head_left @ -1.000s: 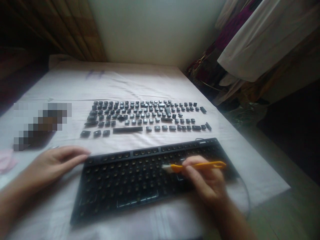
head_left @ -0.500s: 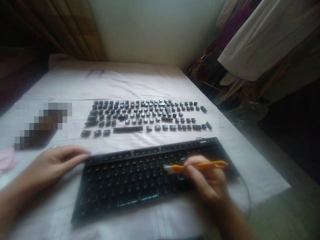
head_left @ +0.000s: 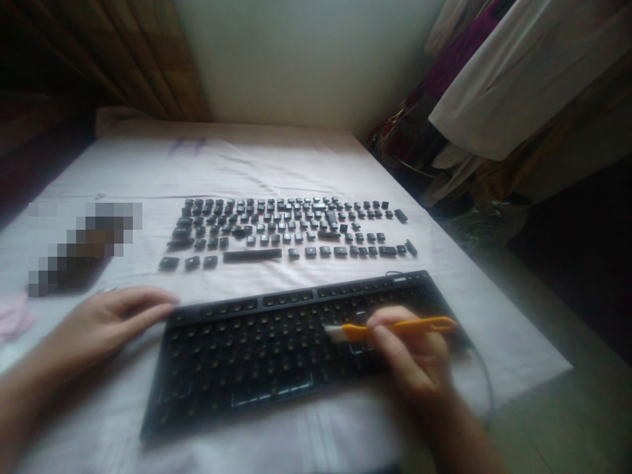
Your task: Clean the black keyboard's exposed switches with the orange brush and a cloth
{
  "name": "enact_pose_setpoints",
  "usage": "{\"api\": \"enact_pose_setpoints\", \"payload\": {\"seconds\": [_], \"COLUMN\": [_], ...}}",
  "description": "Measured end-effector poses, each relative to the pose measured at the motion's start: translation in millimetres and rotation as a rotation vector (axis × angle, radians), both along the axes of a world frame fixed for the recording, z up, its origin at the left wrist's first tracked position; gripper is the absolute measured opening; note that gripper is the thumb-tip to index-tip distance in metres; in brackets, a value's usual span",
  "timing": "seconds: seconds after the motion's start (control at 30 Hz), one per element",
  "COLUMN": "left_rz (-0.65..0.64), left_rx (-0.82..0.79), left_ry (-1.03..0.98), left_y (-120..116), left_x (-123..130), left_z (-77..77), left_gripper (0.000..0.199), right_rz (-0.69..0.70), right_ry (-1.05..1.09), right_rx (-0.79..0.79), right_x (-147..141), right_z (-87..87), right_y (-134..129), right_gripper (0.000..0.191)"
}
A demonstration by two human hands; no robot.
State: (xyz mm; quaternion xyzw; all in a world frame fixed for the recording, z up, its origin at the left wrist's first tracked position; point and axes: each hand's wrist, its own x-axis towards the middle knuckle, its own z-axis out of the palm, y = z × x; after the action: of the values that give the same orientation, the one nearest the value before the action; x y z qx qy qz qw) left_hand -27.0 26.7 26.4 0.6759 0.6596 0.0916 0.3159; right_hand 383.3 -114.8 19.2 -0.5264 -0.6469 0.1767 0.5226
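A black keyboard base (head_left: 247, 355) with its keycaps off lies at a slant on the cloth-covered table. My right hand (head_left: 415, 349) is closed around an orange-handled brush (head_left: 360, 329), whose pale bristles are over the middle of the base. At the base's upper left corner, my left hand (head_left: 123, 319) touches the edge with its fingertips; its fingers lie together, and whether they pinch the edge is unclear. Loose black keycaps (head_left: 276, 227) are laid out in rows behind the base, with a long space bar (head_left: 252, 255) in the front row.
A blurred-out dark object (head_left: 83, 250) lies on the left of the white cloth (head_left: 276, 161). Pink fabric (head_left: 14, 316) is at the left edge. A cable (head_left: 486, 375) runs off the base's right side. Clothes (head_left: 503, 85) hang at the right, beyond the table's edge.
My right hand and the brush have shifted very slightly to the right over the base. My left hand stays at the corner.
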Motion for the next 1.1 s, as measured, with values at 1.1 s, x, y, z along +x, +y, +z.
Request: {"api": "enact_pose_setpoints", "payload": {"seconds": [1.1], "left_rz": [-0.002], "left_rx": [0.041], "left_ry": [-0.002], "left_y": [4], "left_x": [-23], "left_z": [-22.1], "left_gripper": [0.072], "right_rz": [0.012], "right_ry": [-0.022], "right_rx": [-0.01], "right_x": [7], "right_z": [-2.9], "right_y": [3], "right_gripper": [0.015]}}
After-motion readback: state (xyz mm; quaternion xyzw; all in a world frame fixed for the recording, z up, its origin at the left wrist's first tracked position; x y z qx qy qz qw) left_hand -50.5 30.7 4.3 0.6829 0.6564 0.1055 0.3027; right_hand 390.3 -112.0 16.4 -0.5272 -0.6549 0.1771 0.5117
